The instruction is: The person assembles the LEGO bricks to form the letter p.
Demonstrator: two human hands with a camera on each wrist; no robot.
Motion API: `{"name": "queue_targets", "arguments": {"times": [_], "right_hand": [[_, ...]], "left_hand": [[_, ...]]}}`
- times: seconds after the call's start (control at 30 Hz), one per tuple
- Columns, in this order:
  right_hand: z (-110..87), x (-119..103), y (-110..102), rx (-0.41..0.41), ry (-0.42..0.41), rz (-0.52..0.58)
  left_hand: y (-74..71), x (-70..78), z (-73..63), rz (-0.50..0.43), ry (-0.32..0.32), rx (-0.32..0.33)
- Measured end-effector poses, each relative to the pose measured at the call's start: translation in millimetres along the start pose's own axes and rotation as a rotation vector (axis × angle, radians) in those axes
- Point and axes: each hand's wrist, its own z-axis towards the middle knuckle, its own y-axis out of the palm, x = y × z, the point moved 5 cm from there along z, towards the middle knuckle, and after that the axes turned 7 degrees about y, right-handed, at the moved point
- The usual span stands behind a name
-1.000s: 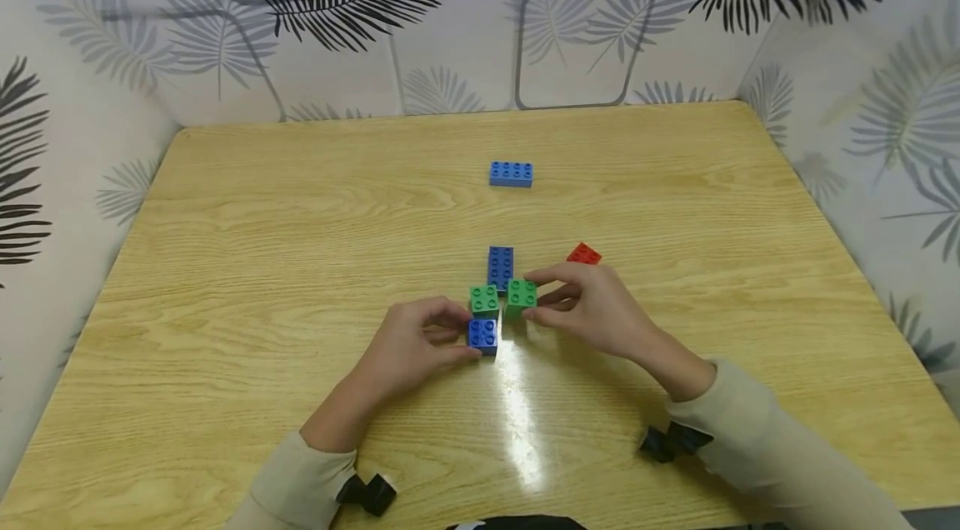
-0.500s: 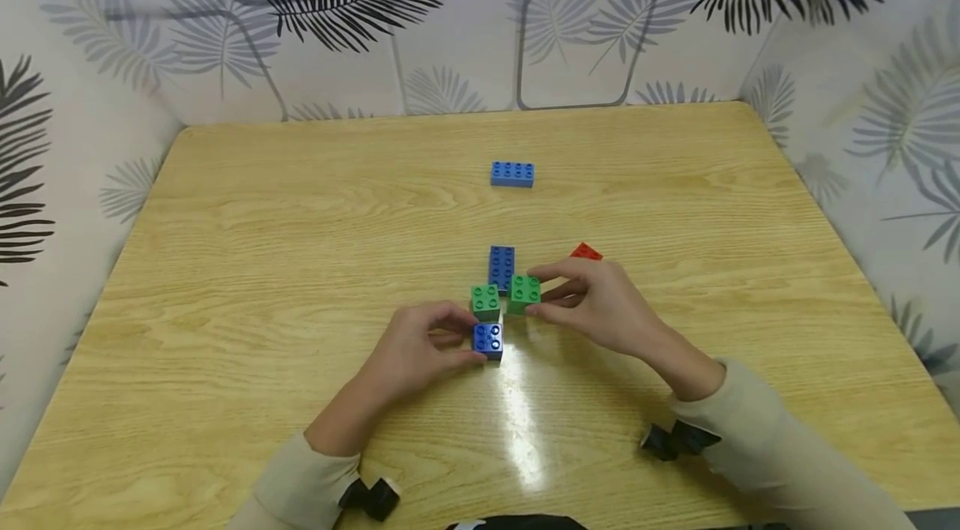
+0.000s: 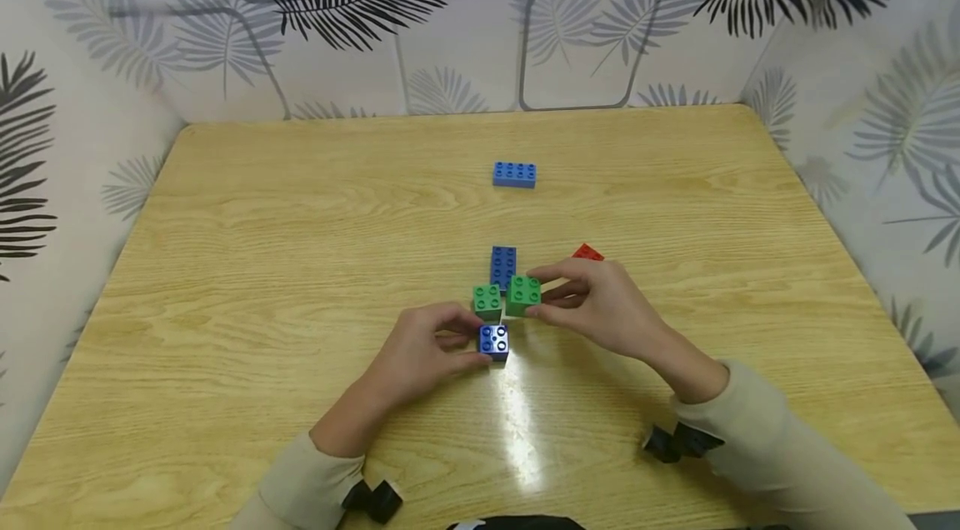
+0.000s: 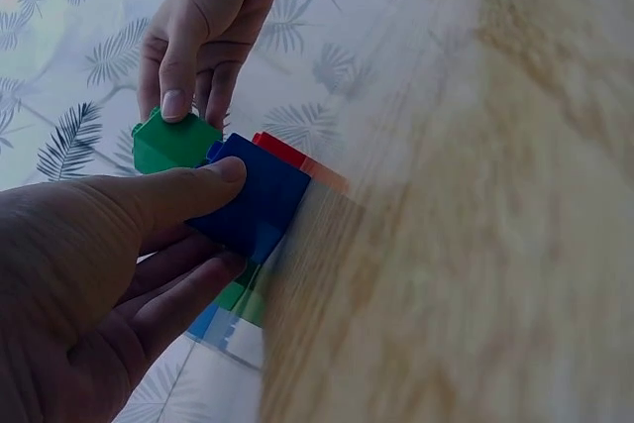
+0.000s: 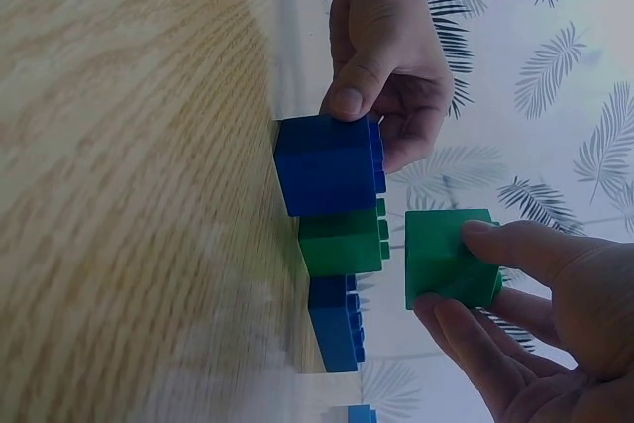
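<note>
My left hand (image 3: 427, 351) pinches a small blue brick (image 3: 493, 342) between thumb and fingers, low at the tabletop. In my right hand (image 3: 600, 305) a green brick (image 3: 523, 297) is held by thumb and fingers; the right wrist view shows this green brick (image 5: 451, 259) raised off the table. A second green brick (image 3: 487, 302) stands just beyond the blue one, left of the held green brick. Behind it lies a longer dark blue brick (image 3: 503, 266). Past my right hand's fingers a red brick (image 3: 588, 252) shows, partly hidden by that hand.
A lighter blue long brick (image 3: 514, 175) lies farther back on the wooden table (image 3: 300, 213). Leaf-patterned walls (image 3: 465, 30) enclose the table's back and sides. A black device hangs at each wrist.
My left hand has shifted slightly right and nearer with the small blue brick, widening its gap to the standing green brick. My right hand has barely moved.
</note>
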Motion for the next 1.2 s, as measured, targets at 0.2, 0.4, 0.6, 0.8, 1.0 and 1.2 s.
{"name": "queue_targets", "arguments": {"times": [0.2, 0.4, 0.6, 0.8, 1.0, 1.2], "right_hand": [[-0.8, -2.2, -0.1, -0.006, -0.008, -0.002], [-2.1, -2.7, 2.0, -0.012, -0.012, 0.004], [-3.0, -4.0, 3.4, -0.014, -0.016, 0.008], [-3.4, -5.9, 5.7, -0.029, -0.009, 0.024], [-5.0, -6.5, 7.7, -0.037, -0.003, -0.002], [-7.2, -9.8, 9.7, -0.041, -0.004, -0.018]], "left_hand": [[1.9, 1.3, -0.2, -0.005, 0.005, -0.003], [4.9, 0.9, -0.5, -0.003, 0.02, -0.011], [6.7, 5.3, -0.8, 0.019, 0.037, -0.01], [7.4, 5.1, -1.8, 0.019, 0.052, 0.001], [7.9, 5.4, -1.5, 0.001, 0.044, 0.003], [7.9, 6.0, -0.6, -0.004, 0.036, 0.004]]}}
